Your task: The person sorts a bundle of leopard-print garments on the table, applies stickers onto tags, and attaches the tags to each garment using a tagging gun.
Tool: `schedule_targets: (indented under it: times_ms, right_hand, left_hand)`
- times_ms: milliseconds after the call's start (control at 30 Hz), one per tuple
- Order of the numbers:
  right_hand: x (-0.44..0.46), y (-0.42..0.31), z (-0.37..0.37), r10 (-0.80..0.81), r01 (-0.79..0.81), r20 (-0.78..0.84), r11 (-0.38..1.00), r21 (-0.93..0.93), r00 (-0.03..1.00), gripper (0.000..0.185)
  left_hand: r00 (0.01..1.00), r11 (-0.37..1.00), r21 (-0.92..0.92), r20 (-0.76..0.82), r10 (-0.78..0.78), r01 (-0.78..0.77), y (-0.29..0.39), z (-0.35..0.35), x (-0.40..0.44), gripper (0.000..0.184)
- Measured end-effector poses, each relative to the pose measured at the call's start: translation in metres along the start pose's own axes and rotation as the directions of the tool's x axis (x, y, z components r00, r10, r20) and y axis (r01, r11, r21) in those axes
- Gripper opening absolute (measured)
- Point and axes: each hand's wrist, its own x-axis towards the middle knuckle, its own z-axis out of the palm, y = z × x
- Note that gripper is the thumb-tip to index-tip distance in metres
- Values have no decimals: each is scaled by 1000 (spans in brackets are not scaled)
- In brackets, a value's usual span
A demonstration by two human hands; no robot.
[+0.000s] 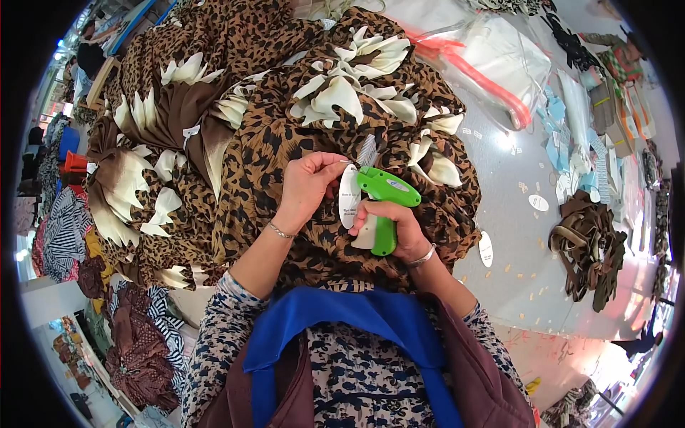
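My right hand (401, 230) is wrapped round the grip of a green tagging gun (389, 187), a strip of plastic fasteners (368, 151) standing up from its top. The nose of the gun points left, close to the fingers of my left hand (311, 187). Those fingers are closed in a pinch at the upper end of a white oval hang tag (348, 200) with printed text. Whether fabric is also in the pinch is hidden. Beneath both hands lies a heap of leopard-print garments (267, 146) with cream and brown parts.
Loose white oval tags (486, 249) lie on the grey table (514, 285) at the right. Brown fabric strips (589, 246) are bunched farther right. Clear plastic bags (499, 64) with red edges lie at the back. Patterned clothes (139, 349) are piled at the lower left.
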Motion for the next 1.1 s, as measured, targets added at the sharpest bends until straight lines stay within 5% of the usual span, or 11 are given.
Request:
schedule_targets:
  times_ms: [167,267,300,400,600,1100]
  right_hand:
    - [0,0,2,-8,7,-32,999,-42,999,26]
    - [-1,-1,4,-3,1,-30,999,-53,1000,26]
    - [-1,-1,4,-1,-1,-29,998,-58,1000,26]
    - [-3,-1,6,-3,2,-20,999,-53,1000,26]
    - [-3,2,3,8,-9,24,999,41,1000,23]
    - [-4,7,-7,17,-21,45,995,94,999,25]
  left_hand:
    - [1000,986,165,-12,28,-26,-2,-2,-2,14]
    - [953,914,282,4,302,-291,-9,0,-4,12]
    - [969,915,325,21,247,-240,-3,0,-8,9]
    - [817,739,392,60,574,-548,-10,-1,-3,10]
    - [859,856,100,140,492,-507,-18,-2,0,19]
    - [767,695,431,-8,641,-576,-24,12,-11,18]
